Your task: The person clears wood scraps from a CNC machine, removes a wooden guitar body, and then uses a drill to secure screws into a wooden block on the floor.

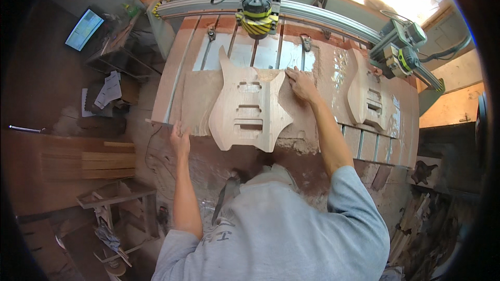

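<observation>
A pale wooden guitar body (245, 125) with routed cavities lies on a dusty board (200, 104) on the slotted machine table. My left hand (180, 136) is at the table's left front, closed on what looks like a thin flat strip (160, 122) pointing left. My right hand (301, 83) rests with fingers apart at the upper right horn of the body, touching its edge or the board beside it; I cannot tell which.
A spindle with striped collar (256, 23) hangs above the table from a gantry rail (328, 15). A second guitar body (359, 88) lies right, under another spindle (401, 60). A monitor (83, 28) and wooden frame stand (114, 200) are left; offcuts (414, 224) pile lower right.
</observation>
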Available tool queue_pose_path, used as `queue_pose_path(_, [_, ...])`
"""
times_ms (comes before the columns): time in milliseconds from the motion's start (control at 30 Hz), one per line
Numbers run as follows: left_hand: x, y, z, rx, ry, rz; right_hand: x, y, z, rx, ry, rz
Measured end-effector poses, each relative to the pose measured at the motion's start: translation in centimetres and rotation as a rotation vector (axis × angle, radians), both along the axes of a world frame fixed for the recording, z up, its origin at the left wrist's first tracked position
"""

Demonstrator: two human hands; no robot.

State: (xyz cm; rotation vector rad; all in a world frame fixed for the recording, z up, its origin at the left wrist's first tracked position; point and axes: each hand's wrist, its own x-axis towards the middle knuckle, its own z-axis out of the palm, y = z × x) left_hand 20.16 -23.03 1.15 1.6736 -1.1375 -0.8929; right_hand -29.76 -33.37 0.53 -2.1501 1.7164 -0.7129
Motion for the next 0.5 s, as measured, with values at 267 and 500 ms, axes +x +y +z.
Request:
queue_pose_path(267, [3.2, 2.6, -2.2, 0.426, 0.478, 0.166, 4.0, 19.7, 3.4, -0.138, -0.073, -0.832])
queue_pose_path(500, [2.2, 2.5, -6.2, 0.222, 0.888, 0.101, 4.9, 24.7, 0.5, 0.148, -0.064, -0.863])
